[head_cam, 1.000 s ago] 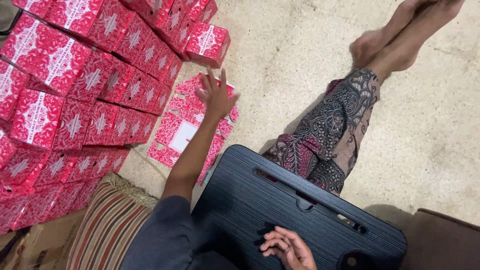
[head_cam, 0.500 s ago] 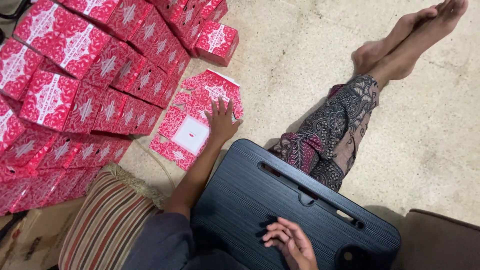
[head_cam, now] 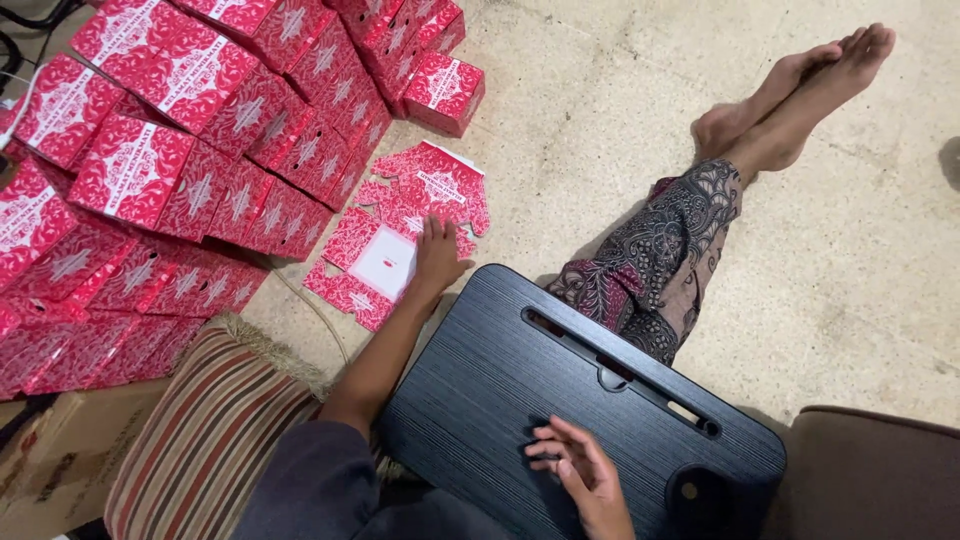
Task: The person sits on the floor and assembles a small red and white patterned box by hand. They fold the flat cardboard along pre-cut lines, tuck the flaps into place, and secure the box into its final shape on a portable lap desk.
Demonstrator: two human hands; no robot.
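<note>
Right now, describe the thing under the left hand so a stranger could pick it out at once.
Start at the big pile of folded red boxes on the left. On the floor just right of it lies a small stack of flat red box blanks, under the left hand. Unlike its neighbours, it is unfolded, showing a white panel.

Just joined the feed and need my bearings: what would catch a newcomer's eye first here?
The big heap of red patterned boxes filling the upper left. Beside it on the floor, the left hand rests on a stack of flat unfolded cartons, and the right hand lies on the black lap tray at bottom centre.
</note>
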